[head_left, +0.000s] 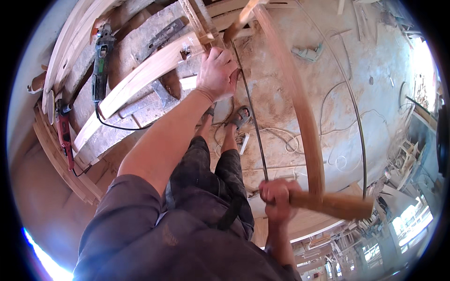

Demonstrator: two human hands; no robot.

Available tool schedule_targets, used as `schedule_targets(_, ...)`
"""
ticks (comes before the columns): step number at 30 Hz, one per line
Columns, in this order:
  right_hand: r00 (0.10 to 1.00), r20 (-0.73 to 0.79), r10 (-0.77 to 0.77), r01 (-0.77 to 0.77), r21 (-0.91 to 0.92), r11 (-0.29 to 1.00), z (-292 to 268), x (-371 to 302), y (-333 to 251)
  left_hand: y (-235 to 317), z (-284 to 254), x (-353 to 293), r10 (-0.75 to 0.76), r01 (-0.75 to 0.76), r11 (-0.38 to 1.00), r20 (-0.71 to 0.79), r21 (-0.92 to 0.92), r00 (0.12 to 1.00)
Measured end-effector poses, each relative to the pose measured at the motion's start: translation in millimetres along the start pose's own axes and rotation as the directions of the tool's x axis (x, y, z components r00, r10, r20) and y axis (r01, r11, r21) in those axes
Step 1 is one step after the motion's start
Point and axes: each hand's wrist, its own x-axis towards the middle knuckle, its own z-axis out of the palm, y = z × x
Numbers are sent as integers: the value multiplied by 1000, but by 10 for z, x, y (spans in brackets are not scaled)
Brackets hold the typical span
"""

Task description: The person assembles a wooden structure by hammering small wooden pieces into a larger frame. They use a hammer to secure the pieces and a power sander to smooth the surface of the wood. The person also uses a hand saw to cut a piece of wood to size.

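Observation:
My right hand [280,200] is closed around the near end of a wooden frame saw [300,103], at the crosspiece where the blade meets it. The saw's thin dark blade [252,114] runs away from me, past my left hand, to the far end of the frame. My left hand [217,75] has its fingers curled over the end of a pale, curved wooden piece [145,75] lying on the bench. A rectangular mortise is cut in that piece beside my fingers. Where the far part of the blade meets wood is hard to make out.
On the worn bench [140,28] lie a black power tool [100,63] with a cord and a hammer-like tool [161,93]. A red power tool [64,131] sits at the left. Cords [290,143] trail over the dusty floor. Wood pieces [408,157] are piled at the right.

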Motion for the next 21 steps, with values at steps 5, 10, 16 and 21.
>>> schedule_targets(5,1000,-24,17,-17,-17,1000,-14,6,-64,55,-20,-102,-17,16,1000,42,24,999)
schedule_targets(10,999,45,-28,39,-264,964,-154,-262,-302,6,-14,-34,5,-6,1000,20,10,1000)
schedule_targets(16,997,-51,62,-63,-20,998,128,164,-183,-5,-20,-34,1,-1,1000,70,-5,998)
schedule_targets(21,1000,-4,28,-28,-134,991,-127,-236,-408,24,-32,-24,-24,22,999,74,24,997)
